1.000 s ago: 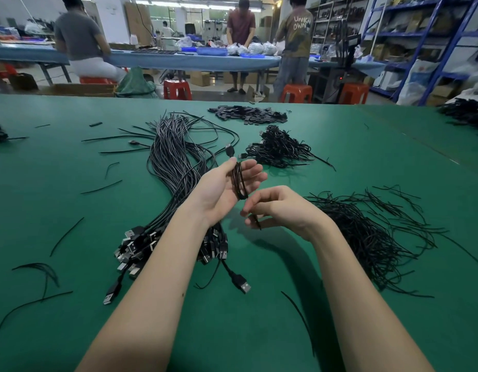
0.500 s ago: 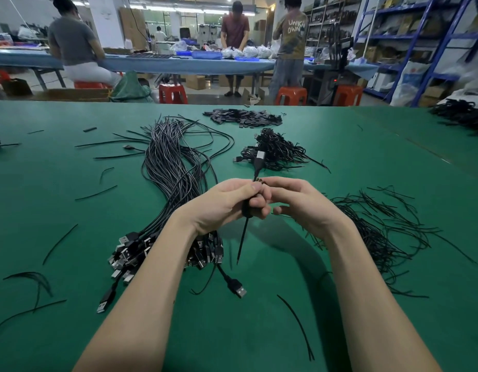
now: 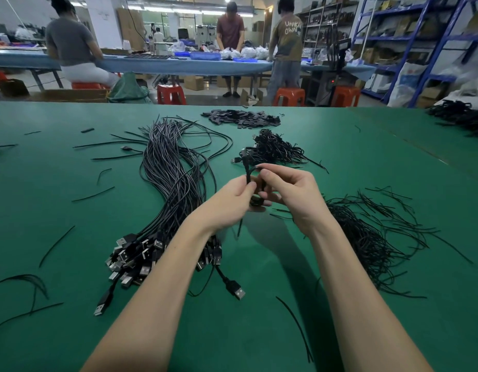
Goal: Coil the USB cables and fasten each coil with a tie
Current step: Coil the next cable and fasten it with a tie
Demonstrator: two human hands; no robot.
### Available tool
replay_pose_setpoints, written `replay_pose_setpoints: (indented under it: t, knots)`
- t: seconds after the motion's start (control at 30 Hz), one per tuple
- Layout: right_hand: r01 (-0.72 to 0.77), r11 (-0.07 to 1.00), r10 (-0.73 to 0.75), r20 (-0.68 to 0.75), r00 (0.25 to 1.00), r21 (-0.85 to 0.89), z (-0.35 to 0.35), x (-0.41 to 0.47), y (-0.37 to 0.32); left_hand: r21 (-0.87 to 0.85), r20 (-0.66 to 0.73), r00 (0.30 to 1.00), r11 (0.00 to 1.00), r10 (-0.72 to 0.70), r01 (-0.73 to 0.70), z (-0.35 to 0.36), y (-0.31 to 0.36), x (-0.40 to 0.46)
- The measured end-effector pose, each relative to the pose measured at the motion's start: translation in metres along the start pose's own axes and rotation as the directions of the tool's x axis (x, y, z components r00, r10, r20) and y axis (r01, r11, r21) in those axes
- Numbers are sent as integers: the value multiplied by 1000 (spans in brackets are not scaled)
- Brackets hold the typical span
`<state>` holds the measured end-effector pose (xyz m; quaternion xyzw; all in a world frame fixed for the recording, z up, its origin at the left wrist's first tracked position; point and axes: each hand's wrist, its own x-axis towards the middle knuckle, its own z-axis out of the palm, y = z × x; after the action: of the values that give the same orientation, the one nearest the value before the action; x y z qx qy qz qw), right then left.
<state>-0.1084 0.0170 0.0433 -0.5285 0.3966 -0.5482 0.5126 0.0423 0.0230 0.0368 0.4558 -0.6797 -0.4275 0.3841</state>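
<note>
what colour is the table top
Green, plain with no pattern; the head view shows the table top clearly.

left hand (image 3: pixel 232 202) and right hand (image 3: pixel 291 194) gripping coiled cable (image 3: pixel 255 183) mid-frame | uncoiled cable bundle (image 3: pixel 173 189) lying left of centre | loose ties (image 3: pixel 372 237) sprawling at right | finished coils (image 3: pixel 272 150) sitting above on green table (image 3: pixel 58 210)

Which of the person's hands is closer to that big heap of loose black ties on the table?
The right hand. The tie heap lies on the table just beside and below its wrist. The left hand is on the far side of the right hand, above the bundle of uncoiled cables.
</note>
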Motion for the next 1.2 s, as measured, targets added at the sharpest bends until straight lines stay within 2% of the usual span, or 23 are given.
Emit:
replay_pose_setpoints:
  t: [0.07,0.13,0.3,0.4,0.43,0.47,0.53,0.6,0.7,0.73,0.77,0.8,0.83,0.87,0.9,0.93,1.03,1.1,1.13,1.2]
  knots:
    - [5,1000,-5,-20,1000,6,1,0,0,-152,41,999,988,1,6,4,0,1]
    - [18,1000,-18,-25,1000,-15,3,-1,0,-157,33,999,988,18,-12,4,0,0]
    - [101,945,-88,54,995,-311,4,-2,-10,-3,33,999,1000,-7,7,5,-6,5]
    - [90,889,-133,-65,989,-448,5,0,-9,249,8,1000,969,2,-4,9,-7,7]
    - [79,889,-149,-122,981,-451,4,2,-8,262,9,1000,965,11,-13,12,-7,6]
    - [68,890,-161,-171,972,-451,2,3,-6,215,10,1000,977,6,-8,14,-6,5]
    - [52,896,-168,-228,959,-441,-3,6,-5,0,-5,1000,1000,-30,30,21,-5,5]
    - [52,915,-153,-226,962,-399,-5,6,-5,-199,-78,994,979,-71,54,27,-3,8]
    - [30,955,-81,-160,984,-296,-9,5,-5,-477,-147,972,874,-184,93,33,-5,11]
    - [5,934,-63,-148,987,-359,-14,6,-5,-585,-137,964,804,-229,108,33,-5,12]
    - [-30,857,-49,-138,989,-515,-21,6,-6,-683,-121,956,721,-268,116,31,-4,12]
    - [-83,693,-19,-133,991,-716,-30,6,-6,-760,-108,948,639,-300,115,28,-5,12]
    - [-151,471,34,-153,988,-869,-37,4,-6,-816,-100,941,568,-324,109,25,-5,12]
    - [-222,281,93,-203,975,-934,-42,2,-5,-851,-94,935,515,-342,103,22,-6,12]
    - [-278,162,142,-256,956,-947,-43,1,-3,-871,-89,932,481,-352,98,19,-6,12]
    - [-322,114,177,-300,937,-940,-43,0,1,-882,-84,930,462,-358,98,18,-6,13]
    - [-381,106,182,-359,915,-918,-38,1,11,-890,-69,931,444,-358,105,20,-6,13]
    - [-365,112,175,-343,923,-924,-36,1,11,-889,-63,934,446,-351,107,20,-7,12]
    - [-345,145,182,-318,930,-927,-37,2,11,-887,-64,934,449,-350,108,20,-7,13]
    - [-292,328,184,-242,953,-898,-38,2,8,-873,-79,932,476,-354,107,20,-10,14]
